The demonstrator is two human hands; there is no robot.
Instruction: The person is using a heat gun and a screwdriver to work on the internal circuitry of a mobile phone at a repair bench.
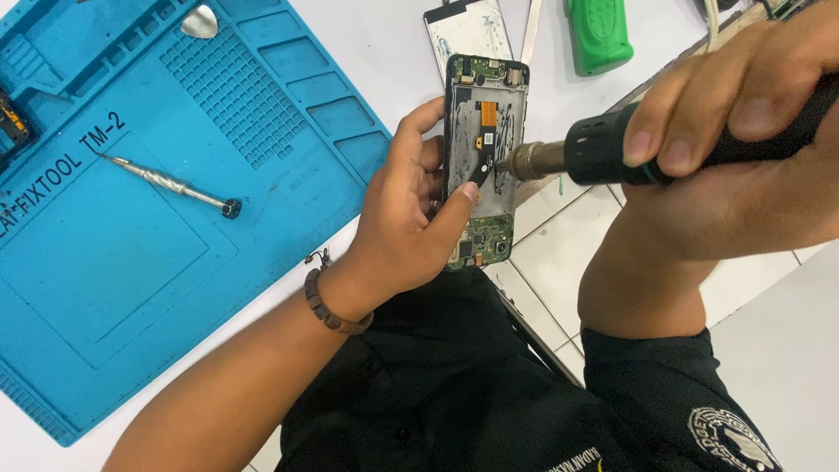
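My left hand (411, 214) grips an opened phone (486, 114) upright by its left edge, thumb pressed on the bare metal frame near the lower circuit board. My right hand (743, 114) is closed around the black handle of a hot-air gun (603, 149). Its metal nozzle (533, 161) points left at the middle of the phone, almost touching a black flex cable there. A beaded bracelet (330, 310) circles my left wrist.
A blue silicone repair mat (131, 262) covers the white table on the left, with a metal screwdriver (175, 185) and a grey pick (200, 23) on it. A detached screen panel (469, 31), a thin metal strip (531, 31) and a green tool (598, 35) lie beyond the phone.
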